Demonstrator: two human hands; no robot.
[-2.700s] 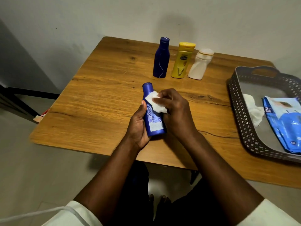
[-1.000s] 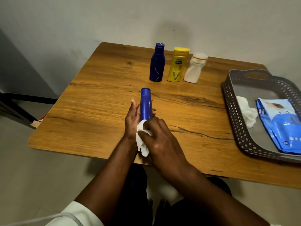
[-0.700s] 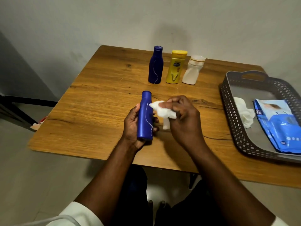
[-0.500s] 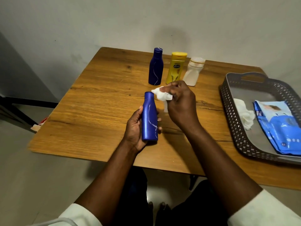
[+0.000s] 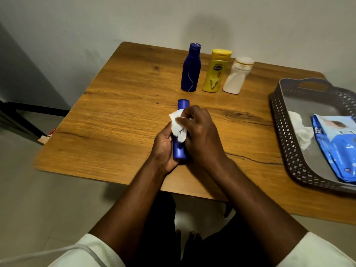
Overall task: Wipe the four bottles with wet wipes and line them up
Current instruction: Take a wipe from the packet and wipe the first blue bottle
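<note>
The surface (image 5: 119,120) is matt wood with dark grain and a crack. The blue bottle (image 5: 180,151) looks like smooth, slightly glossy plastic; the wipe (image 5: 178,124) soft, crumpled cloth. The perforated basket (image 5: 285,135) is matt plastic, the wipes pack (image 5: 339,151) shiny film.

A wooden desk (image 5: 119,120) with a knotted, cracked grain stood pushed against a plain pale wall (image 5: 96,22). A soft shadow fell on the wall behind the desk's far edge, and the left part of the wall lay in a darker grey. The floor (image 5: 34,199) below was light and tiled. At the left edge a black metal frame (image 5: 21,116) crossed the floor.
</note>
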